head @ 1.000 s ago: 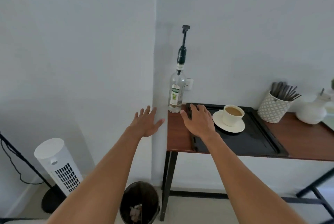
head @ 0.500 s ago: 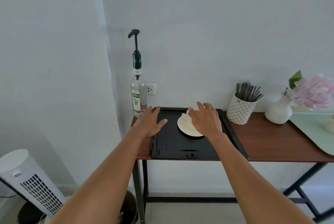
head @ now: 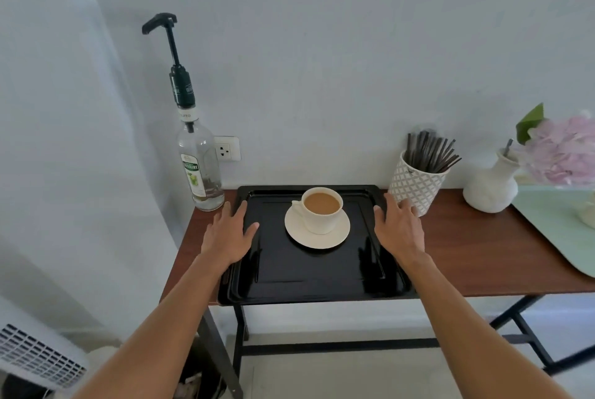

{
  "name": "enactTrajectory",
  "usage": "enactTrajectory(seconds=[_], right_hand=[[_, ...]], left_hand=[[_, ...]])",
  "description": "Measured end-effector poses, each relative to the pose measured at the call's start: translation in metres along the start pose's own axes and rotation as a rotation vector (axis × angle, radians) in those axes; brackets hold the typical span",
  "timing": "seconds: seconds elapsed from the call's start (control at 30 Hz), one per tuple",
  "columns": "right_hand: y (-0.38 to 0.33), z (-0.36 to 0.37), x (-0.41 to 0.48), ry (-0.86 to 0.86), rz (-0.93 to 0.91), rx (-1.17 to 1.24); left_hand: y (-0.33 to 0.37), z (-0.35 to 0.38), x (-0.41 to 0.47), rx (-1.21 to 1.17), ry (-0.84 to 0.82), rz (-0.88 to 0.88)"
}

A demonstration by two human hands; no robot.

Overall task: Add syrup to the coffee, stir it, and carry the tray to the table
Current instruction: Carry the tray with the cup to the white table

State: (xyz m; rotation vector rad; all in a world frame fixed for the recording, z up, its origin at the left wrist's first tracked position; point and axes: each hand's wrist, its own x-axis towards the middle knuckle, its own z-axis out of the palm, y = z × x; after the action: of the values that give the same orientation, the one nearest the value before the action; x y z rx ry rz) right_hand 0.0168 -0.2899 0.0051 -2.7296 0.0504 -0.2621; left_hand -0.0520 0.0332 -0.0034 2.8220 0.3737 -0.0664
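Observation:
A white cup of milky coffee stands on a white saucer in the far half of a black tray on a narrow wooden table. A clear syrup bottle with a tall black pump stands left of the tray against the wall. My left hand lies flat, fingers spread, over the tray's left rim. My right hand lies flat over the right rim. Neither hand holds anything. A patterned white cup of dark stir sticks stands just beyond my right hand.
A white vase with pink flowers and a pale green tray sit at the table's right end. A wall socket is behind the bottle. A white fan and a bin stand on the floor, lower left.
The view has closed in on the table. My right hand moved from over the cup to the tray's right rim, uncovering the coffee. My left hand stays at the left rim.

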Motion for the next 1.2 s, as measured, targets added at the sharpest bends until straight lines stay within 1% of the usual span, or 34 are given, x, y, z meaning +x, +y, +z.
enactTrajectory(seconds=[0.17,0.27,0.33,0.43,0.53,0.73,0.93,1.2], right_hand=[[0.032,0.02,0.0,-0.016,0.01,-0.049],[0.038,0.025,0.004,-0.08,0.015,-0.045],[0.039,0.028,0.004,-0.096,-0.007,-0.04],[0.041,0.03,0.005,-0.106,-0.004,-0.046],[0.043,0.034,0.003,-0.1,-0.025,-0.09],[0.043,0.035,0.001,-0.097,-0.063,-0.221],[0.044,0.036,0.008,-0.112,-0.061,-0.229],[0.043,0.033,0.007,-0.091,-0.05,-0.122]], left_hand=[[0.002,0.025,-0.005,0.046,0.11,-0.07],[0.004,0.032,-0.01,0.001,0.138,-0.132],[0.005,0.035,-0.012,-0.01,0.166,-0.133],[0.008,0.034,-0.014,0.017,0.186,-0.165],[0.011,0.039,-0.018,0.092,0.22,-0.192],[0.013,0.035,-0.014,0.146,0.201,-0.239],[0.015,0.036,-0.01,0.103,0.236,-0.248],[0.009,0.04,-0.007,-0.081,0.309,-0.221]])
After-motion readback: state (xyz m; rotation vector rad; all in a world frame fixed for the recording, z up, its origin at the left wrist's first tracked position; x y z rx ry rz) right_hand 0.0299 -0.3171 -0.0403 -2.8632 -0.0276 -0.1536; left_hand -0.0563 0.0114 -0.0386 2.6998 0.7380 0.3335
